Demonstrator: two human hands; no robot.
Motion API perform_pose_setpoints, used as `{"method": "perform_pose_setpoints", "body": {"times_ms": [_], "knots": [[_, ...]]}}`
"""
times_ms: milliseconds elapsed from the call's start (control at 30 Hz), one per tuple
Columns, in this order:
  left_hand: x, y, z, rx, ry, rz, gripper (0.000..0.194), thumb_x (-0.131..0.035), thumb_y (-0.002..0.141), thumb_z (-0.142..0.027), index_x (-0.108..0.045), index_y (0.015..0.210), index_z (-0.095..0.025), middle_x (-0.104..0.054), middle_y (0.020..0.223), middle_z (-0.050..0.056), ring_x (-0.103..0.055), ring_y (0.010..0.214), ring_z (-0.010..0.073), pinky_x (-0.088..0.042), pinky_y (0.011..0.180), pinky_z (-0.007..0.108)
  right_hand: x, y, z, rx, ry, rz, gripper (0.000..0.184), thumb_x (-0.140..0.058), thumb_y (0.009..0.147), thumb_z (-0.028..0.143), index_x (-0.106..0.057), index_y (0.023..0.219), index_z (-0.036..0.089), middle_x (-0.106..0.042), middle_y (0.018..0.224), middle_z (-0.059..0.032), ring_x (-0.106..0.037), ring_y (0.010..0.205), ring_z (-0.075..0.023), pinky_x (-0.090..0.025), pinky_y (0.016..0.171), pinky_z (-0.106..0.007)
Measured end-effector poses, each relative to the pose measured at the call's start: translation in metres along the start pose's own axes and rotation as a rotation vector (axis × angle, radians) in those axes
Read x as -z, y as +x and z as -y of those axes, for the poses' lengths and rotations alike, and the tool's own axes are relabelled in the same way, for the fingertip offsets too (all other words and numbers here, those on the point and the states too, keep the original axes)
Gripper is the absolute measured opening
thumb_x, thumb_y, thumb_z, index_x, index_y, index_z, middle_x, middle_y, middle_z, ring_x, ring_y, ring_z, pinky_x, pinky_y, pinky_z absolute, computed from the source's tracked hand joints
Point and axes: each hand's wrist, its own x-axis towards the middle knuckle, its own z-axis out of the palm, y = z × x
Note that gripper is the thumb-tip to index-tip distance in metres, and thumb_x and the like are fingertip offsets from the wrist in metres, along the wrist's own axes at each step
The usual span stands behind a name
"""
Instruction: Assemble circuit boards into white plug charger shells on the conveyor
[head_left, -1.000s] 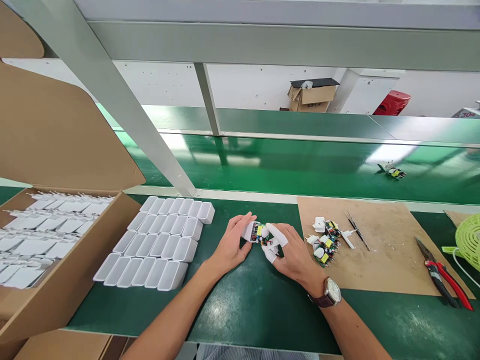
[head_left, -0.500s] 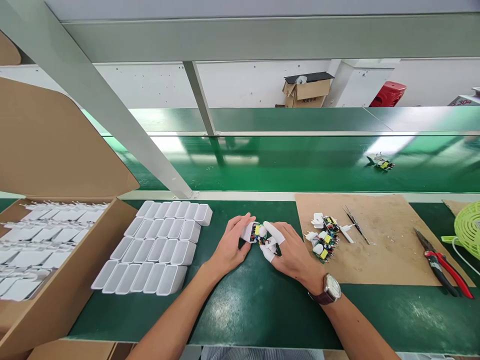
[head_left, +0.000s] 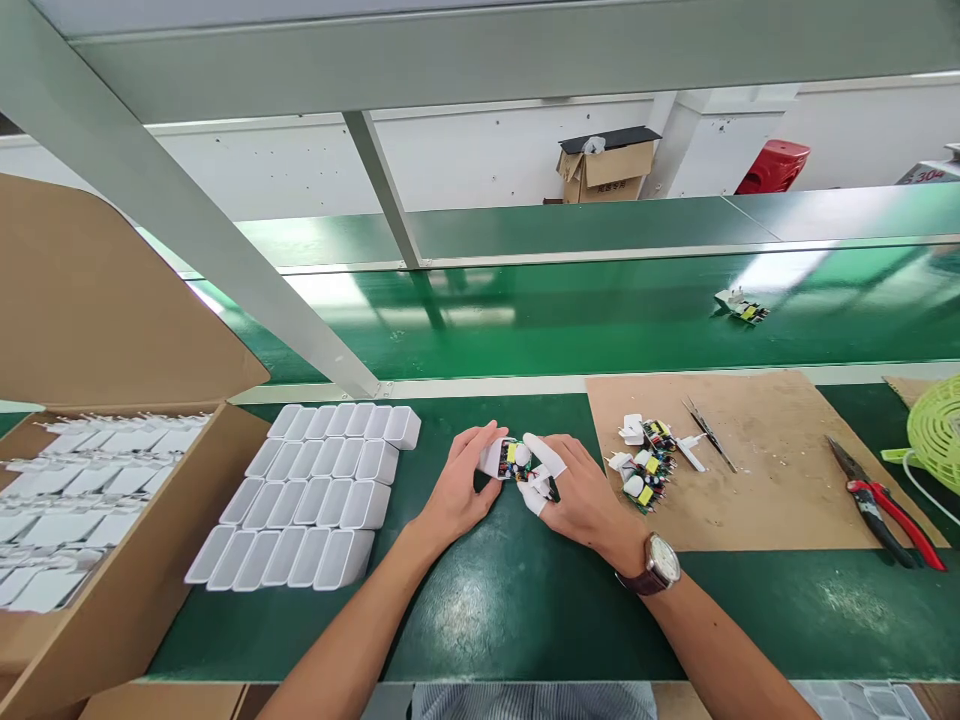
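Note:
My left hand (head_left: 463,482) is closed on a small white plastic case (head_left: 490,458), pinched between thumb and fingers. A circuit board (head_left: 514,460) with yellow and white parts reaches partway into the case's open end. On its other side my right hand (head_left: 581,495), with white covers on thumb and finger, grips the board. Its far end is partly hidden by those fingers. Left of my hands, rows of white cases (head_left: 322,500) lie on the green bench. To the right, a pile of similar boards (head_left: 646,470) rests on a brown sheet (head_left: 757,500).
Tweezers (head_left: 709,435) and red-and-black pliers (head_left: 881,505) lie on the brown sheet. A cardboard box (head_left: 210,480) of white parts stands at the left. Another board (head_left: 742,306) sits on the green belt behind. A slanted metal post (head_left: 247,260) rises behind the case rows. A lime-green fan (head_left: 937,435) is far right.
The view has shifted slightly. The board on the belt has moved left. Both hands keep hold of the case and circuit board, with hardly any motion.

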Motion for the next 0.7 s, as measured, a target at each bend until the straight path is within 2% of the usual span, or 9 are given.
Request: {"method": "perform_pose_setpoints", "body": {"times_ms": [233,467,700], "knots": [[-0.0003,0.0004,-0.0015,0.013,-0.008,-0.005,0.067,-0.059,0.092,-0.015,-0.037,0.154,-0.027,-0.055,0.148,0.010,-0.044,0.140,0.0275,-0.042,0.119,0.054,-0.0009,-0.0010,0.0000,0.007,0.015,0.003,0.077,-0.054,0.084,0.008,-0.030,0.156,0.022,-0.062,0.127,-0.0144,-0.059,0.115,-0.0321,-0.055,0.096,-0.052],[-0.0011,0.0002,-0.0012,0.005,-0.004,-0.011,0.071,-0.059,0.091,-0.014,-0.034,0.156,-0.027,-0.057,0.146,0.009,-0.045,0.139,0.0272,-0.043,0.118,0.054,0.0005,-0.0008,0.0011,0.009,0.021,0.020,0.078,-0.053,0.081,0.005,-0.032,0.155,0.021,-0.061,0.130,-0.0148,-0.057,0.117,-0.0328,-0.055,0.096,-0.052],[-0.0024,-0.0005,0.0001,-0.010,-0.003,-0.019,0.074,-0.060,0.091,-0.013,-0.030,0.157,-0.028,-0.058,0.144,0.008,-0.045,0.139,0.0263,-0.043,0.118,0.052,0.0023,0.0003,0.0026,0.005,0.024,0.030,0.074,-0.053,0.084,0.006,-0.034,0.154,0.021,-0.061,0.129,-0.0143,-0.057,0.116,-0.0321,-0.056,0.096,-0.051]]}}
